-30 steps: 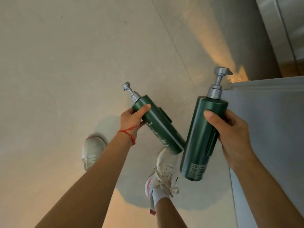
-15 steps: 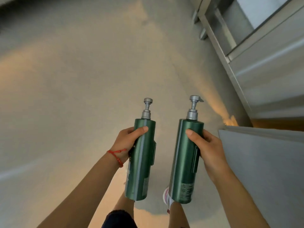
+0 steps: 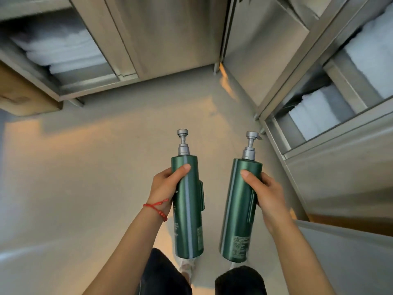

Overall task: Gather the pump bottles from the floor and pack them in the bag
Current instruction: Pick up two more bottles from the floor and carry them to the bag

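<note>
Two dark green pump bottles with grey metal pumps are held upright in front of me, side by side and apart. My left hand point(image 3: 164, 188), with a red string around the wrist, grips the left pump bottle point(image 3: 188, 211) by its upper half. My right hand point(image 3: 265, 193) grips the right pump bottle point(image 3: 240, 211) the same way. Both pumps point away from me. No bag is in view.
Steel cabinets point(image 3: 170, 37) stand ahead, and a steel shelf unit point(image 3: 331, 158) with stacked white towels point(image 3: 312, 111) runs along the right. A cardboard box point(image 3: 23, 96) sits at the left. A grey flat surface point(image 3: 348, 260) fills the lower right. Beige floor point(image 3: 95, 167) lies between.
The view has lifted from the floor and my shoes toward the cabinets. The left bottle went from tilted to upright, and both bottles now stand parallel.
</note>
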Demonstrator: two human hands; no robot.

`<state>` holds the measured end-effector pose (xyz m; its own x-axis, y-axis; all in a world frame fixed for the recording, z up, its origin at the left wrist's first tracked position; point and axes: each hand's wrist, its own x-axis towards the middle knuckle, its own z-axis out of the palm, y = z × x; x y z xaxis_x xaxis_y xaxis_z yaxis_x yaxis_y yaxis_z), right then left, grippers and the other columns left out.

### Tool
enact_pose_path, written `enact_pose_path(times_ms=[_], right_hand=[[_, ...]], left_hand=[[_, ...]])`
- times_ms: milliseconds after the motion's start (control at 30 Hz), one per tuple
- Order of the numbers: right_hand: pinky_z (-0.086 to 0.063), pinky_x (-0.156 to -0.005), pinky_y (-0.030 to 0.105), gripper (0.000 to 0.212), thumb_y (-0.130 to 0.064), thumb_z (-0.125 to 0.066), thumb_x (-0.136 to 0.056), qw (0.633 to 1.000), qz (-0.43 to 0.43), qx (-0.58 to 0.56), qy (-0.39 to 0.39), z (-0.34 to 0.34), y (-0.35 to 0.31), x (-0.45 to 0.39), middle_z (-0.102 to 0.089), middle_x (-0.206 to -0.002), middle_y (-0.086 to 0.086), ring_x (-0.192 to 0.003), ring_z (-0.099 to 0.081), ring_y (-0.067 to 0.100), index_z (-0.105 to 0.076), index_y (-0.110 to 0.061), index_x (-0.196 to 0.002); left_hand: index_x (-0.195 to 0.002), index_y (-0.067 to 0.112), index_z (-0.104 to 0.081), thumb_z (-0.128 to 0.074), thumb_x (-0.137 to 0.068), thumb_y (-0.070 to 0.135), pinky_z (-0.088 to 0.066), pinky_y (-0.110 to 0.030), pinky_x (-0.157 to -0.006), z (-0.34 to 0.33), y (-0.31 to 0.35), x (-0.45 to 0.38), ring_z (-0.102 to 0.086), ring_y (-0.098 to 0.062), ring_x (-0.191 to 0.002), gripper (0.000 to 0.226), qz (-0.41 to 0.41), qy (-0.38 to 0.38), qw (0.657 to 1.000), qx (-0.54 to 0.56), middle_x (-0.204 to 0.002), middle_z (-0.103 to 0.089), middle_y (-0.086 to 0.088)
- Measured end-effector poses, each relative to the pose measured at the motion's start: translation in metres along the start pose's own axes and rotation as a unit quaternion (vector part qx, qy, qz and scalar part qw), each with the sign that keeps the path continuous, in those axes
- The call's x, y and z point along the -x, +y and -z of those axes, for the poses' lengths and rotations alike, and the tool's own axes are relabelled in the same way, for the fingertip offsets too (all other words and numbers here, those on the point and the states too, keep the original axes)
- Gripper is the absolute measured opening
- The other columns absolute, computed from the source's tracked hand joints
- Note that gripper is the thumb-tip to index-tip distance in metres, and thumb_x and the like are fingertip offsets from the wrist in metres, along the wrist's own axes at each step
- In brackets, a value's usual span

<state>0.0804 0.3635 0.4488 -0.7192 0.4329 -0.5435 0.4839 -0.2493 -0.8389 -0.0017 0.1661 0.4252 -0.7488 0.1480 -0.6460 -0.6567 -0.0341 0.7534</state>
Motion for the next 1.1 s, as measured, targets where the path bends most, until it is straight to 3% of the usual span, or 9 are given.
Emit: enact_pose_path(times_ms=[400, 567, 833, 933, 1100], right_hand=[[-0.049, -0.048, 0.015, 0.008, -0.030, -0.073, -0.072, 0.994, 0.062, 0.025, -0.087, -0.097, -0.118, 0.028, -0.073, -0.066, -0.008, -0.060, -0.067, 0.005, -0.071, -0.024, -0.078], [-0.048, -0.047, 0.016, 0.013, -0.030, -0.073, -0.073, 0.985, 0.079, 0.040, -0.151, -0.142, -0.155, 0.017, -0.071, -0.063, -0.007, -0.057, -0.066, 0.005, -0.070, -0.019, -0.078], [-0.049, -0.049, 0.017, 0.014, -0.031, -0.074, -0.071, 0.944, 0.102, 0.105, -0.296, -0.227, -0.204, 0.009, -0.073, -0.067, -0.006, -0.061, -0.067, 0.007, -0.071, -0.020, -0.079], [-0.050, -0.049, 0.017, 0.012, -0.032, -0.074, -0.071, 0.927, 0.100, 0.130, -0.336, -0.263, -0.209, 0.015, -0.074, -0.068, -0.007, -0.061, -0.068, 0.008, -0.072, -0.023, -0.077], [-0.050, -0.050, 0.018, 0.018, -0.035, -0.074, -0.069, 0.899, 0.097, 0.168, -0.393, -0.336, -0.207, 0.031, -0.074, -0.071, -0.005, -0.064, -0.069, 0.010, -0.071, -0.023, -0.082]], left_hand=[[-0.074, 0.012, -0.068, -0.073, -0.070, 0.030, -0.054, -0.025, -0.049, 0.059, 0.100, 0.053, -0.068, -0.018, -0.057, 0.020, -0.066, 0.075, 0.994, 0.048, -0.060, -0.072, -0.002], [-0.075, 0.011, -0.068, -0.072, -0.071, 0.030, -0.056, -0.034, -0.062, 0.079, 0.135, 0.058, -0.068, -0.026, -0.065, 0.020, -0.099, 0.132, 0.984, 0.071, -0.073, -0.072, -0.012], [-0.078, 0.011, -0.070, -0.074, -0.068, 0.033, -0.055, -0.033, -0.058, 0.128, 0.176, 0.081, -0.070, -0.029, -0.069, 0.024, -0.142, 0.256, 0.943, 0.159, -0.076, -0.073, -0.014], [-0.081, 0.009, -0.069, -0.073, -0.069, 0.034, -0.056, -0.037, -0.064, 0.158, 0.180, 0.097, -0.069, -0.031, -0.072, 0.028, -0.149, 0.302, 0.923, 0.184, -0.080, -0.073, -0.016], [-0.084, 0.009, -0.068, -0.072, -0.071, 0.034, -0.055, -0.033, -0.062, 0.221, 0.190, 0.113, -0.069, -0.029, -0.072, 0.029, -0.152, 0.357, 0.898, 0.209, -0.081, -0.072, -0.015]])
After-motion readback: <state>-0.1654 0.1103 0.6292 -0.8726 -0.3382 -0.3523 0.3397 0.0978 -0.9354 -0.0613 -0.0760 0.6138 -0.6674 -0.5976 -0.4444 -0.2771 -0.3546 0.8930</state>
